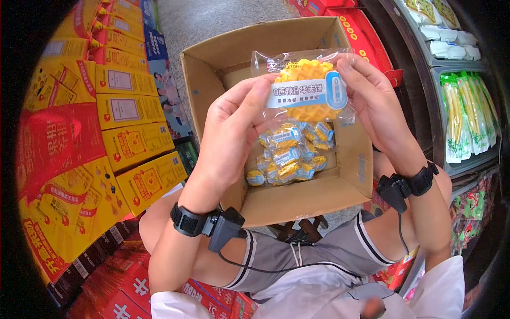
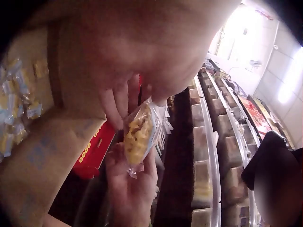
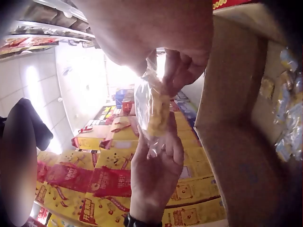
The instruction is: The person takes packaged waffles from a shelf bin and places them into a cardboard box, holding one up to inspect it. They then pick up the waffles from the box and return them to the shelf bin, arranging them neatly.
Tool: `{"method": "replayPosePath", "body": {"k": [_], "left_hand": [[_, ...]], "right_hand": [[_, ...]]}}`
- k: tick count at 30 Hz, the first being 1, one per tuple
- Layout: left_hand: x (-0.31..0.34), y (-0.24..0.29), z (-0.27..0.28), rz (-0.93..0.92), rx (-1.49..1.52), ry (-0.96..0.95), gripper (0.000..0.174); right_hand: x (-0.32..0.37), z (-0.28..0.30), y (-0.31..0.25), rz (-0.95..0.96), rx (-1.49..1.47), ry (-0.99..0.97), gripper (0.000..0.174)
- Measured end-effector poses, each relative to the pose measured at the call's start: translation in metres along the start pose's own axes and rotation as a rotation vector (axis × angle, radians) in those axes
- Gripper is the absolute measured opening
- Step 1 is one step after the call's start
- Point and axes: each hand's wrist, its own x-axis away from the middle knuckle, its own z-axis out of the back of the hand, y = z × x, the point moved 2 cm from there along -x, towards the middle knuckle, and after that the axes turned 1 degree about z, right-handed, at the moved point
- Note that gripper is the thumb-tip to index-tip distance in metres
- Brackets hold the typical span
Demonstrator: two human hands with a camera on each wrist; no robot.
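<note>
A clear-wrapped waffle packet (image 1: 298,97) with a blue and white label is held up over the cardboard box, its printed front facing the head camera. My left hand (image 1: 226,130) pinches its left edge between thumb and fingers. At the opposite edge, my right hand (image 1: 378,103) pinches the wrapper with thumb and fingers. From the side in the left wrist view, the packet (image 2: 138,135) looks thin, with yellow waffle showing through the film. The right wrist view has the same packet (image 3: 152,106) stretched between both hands.
Below the hands, the open cardboard box (image 1: 340,183) contains a pile of small wrapped waffles (image 1: 287,154). Yellow gift cartons (image 1: 135,141) are stacked along the left. On the right stand shelf bins with green-and-clear packets (image 1: 467,114). A red carton (image 1: 364,40) lies beyond the box.
</note>
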Motion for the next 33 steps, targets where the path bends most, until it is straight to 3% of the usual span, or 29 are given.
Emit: {"method": "replayPosePath", "body": {"k": [5, 11, 22, 33], "left_hand": [[0.005, 0.000, -0.002, 0.037, 0.008, -0.029, 0.038], [0.005, -0.002, 0.003, 0.038, -0.042, -0.085, 0.039], [0.000, -0.001, 0.005, 0.059, -0.156, -0.132, 0.038], [0.003, -0.006, 0.005, 0.116, -0.019, -0.082, 0.038]], "right_hand": [[0.003, -0.005, 0.006, -0.029, -0.119, 0.027, 0.027], [0.003, -0.006, 0.010, -0.072, -0.030, 0.081, 0.030], [0.003, -0.002, 0.008, -0.228, -0.064, 0.019, 0.028], [0.010, -0.002, 0.012, -0.293, -0.115, 0.064, 0.028]]}}
